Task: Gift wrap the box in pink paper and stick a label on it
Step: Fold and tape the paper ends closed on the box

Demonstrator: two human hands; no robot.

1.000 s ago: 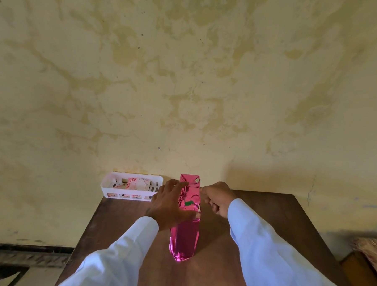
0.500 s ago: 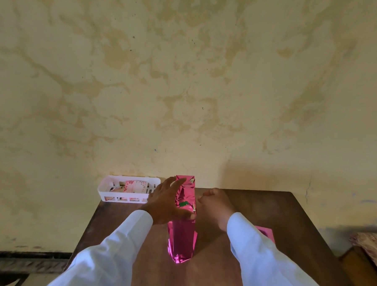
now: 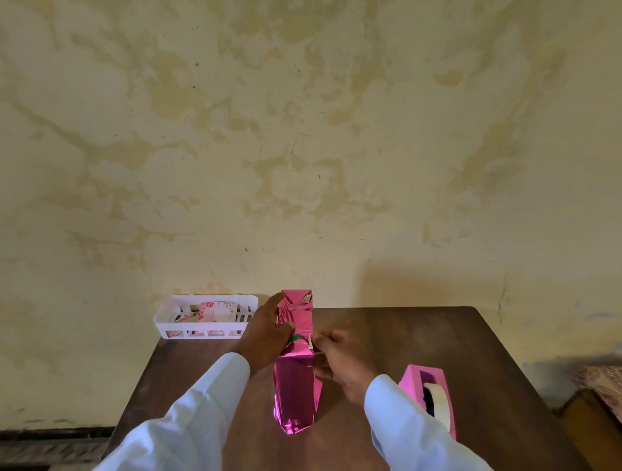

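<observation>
1. Long box wrapped in shiny pink foil paper point(image 3: 296, 389) lies lengthwise mid dark brown wooden counter point(image 3: 423, 342), far end towards the wall
2. Left grip point(image 3: 266, 335), fingers straight, rests against the box's left side
3. Right grip point(image 3: 339, 363), fingers curled, pinches a small pale strip point(image 3: 310, 342) at the box's right edge
4. Pink tape dispenser point(image 3: 413, 379) with a pale roll stands right of the box, apart
5. White slotted plastic basket point(image 3: 164, 321) holding floral cards point(image 3: 217, 311) sits at the counter's far left corner
</observation>
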